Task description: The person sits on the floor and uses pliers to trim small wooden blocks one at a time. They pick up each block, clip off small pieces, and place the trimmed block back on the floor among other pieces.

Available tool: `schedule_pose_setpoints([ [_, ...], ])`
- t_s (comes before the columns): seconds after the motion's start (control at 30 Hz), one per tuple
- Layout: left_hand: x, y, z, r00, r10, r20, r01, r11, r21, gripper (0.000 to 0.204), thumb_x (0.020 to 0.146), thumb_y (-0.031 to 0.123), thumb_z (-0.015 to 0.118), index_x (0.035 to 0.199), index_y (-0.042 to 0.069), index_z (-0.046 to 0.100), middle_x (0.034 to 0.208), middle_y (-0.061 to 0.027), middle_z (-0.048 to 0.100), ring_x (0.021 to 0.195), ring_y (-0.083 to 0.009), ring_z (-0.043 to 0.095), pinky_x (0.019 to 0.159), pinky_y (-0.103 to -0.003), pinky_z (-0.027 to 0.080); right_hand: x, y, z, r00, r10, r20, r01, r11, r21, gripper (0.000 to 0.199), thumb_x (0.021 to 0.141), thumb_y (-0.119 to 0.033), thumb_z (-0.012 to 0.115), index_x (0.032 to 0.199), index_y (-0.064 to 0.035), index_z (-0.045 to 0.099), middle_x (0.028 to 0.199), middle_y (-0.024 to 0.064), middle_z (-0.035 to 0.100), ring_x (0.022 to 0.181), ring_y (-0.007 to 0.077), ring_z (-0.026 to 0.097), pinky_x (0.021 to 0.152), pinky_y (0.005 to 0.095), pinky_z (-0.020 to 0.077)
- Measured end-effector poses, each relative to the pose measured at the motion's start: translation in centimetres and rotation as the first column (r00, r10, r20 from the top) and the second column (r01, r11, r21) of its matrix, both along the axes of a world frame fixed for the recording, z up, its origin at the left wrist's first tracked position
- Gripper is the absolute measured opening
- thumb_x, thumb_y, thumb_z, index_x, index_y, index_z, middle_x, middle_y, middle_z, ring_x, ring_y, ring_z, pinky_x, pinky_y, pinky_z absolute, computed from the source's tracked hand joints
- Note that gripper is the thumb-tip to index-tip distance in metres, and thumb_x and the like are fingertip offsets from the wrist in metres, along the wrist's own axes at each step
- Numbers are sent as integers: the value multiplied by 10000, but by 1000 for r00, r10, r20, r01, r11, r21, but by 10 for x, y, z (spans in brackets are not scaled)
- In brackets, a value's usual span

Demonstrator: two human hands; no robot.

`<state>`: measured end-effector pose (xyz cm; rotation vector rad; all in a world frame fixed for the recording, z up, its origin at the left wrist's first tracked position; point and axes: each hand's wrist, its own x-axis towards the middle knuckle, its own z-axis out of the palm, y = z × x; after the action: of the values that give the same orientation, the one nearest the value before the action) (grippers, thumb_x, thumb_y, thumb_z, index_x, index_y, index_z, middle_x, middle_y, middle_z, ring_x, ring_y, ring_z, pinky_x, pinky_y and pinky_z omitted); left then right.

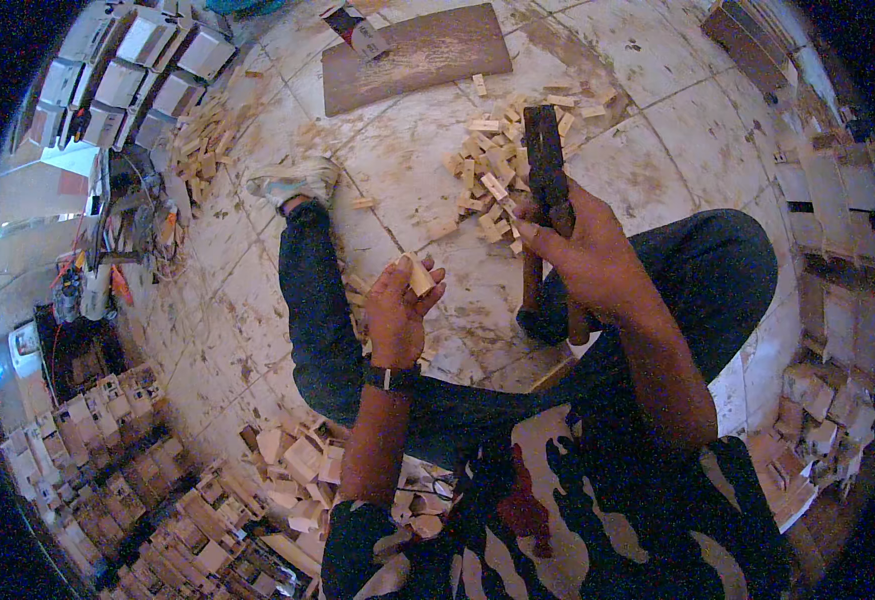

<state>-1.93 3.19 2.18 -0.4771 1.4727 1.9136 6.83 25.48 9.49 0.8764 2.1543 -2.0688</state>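
Note:
My left hand [394, 310], wearing a dark wristband, is closed around a small pale wooden block [422, 279] near the middle of the view. To its right, my right hand [589, 245] grips a dark tool with a long, blocky black head [543, 140] that points away from me. Brownish shafts show below that hand, but I cannot make out the tool's exact kind. Just beyond and left of the tool, a loose pile of small wooden blocks [494, 155] lies on the floor. The two hands are apart.
A brown board [417, 60] with a small box [355, 32] on it lies ahead on the dusty tiles [242, 240]. More blocks [200, 150] are heaped at left. Stacked wooden pieces [87, 430] stand at lower left, others [817, 400] at right. My legs are bent around the work area.

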Motion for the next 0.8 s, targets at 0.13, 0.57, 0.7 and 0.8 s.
schedule_pose_setpoints([
  [0.13,-2,19,-15,856,-429,-290,361,896,-259,271,891,218,585,1078,26,546,1000,-101,632,937,-217,629,788,-332,539,1,5,2,998,-64,-6,64,998,13,272,843,-119,620,1075,-9,530,942,57,602,854,148,574,771,310,482],
  [0.57,-56,-88,-202,329,-925,188,168,-138,-976,431,783,335,639,1072,18,589,1124,-192,604,1043,-345,580,878,-420,476,22,40,47,898,-400,-181,394,916,-68,432,879,-101,568,1272,9,424,1042,126,603,1026,252,587,829,406,513],
  [0.7,-49,-143,-257,645,-667,374,269,-260,-927,498,722,339,687,1070,-1,577,1089,-184,613,1057,-339,580,882,-430,486,18,40,37,881,-445,-160,429,895,-124,433,878,-88,568,1268,24,417,1048,133,596,1024,260,587,823,413,516],
  [0.8,-38,-148,-282,623,-600,501,372,-336,-865,479,731,312,674,1079,-1,571,1077,-183,618,1050,-338,585,876,-433,491,16,38,30,903,-417,-104,396,901,-176,437,876,-86,574,1266,28,414,1052,132,595,1028,262,585,822,410,516],
])
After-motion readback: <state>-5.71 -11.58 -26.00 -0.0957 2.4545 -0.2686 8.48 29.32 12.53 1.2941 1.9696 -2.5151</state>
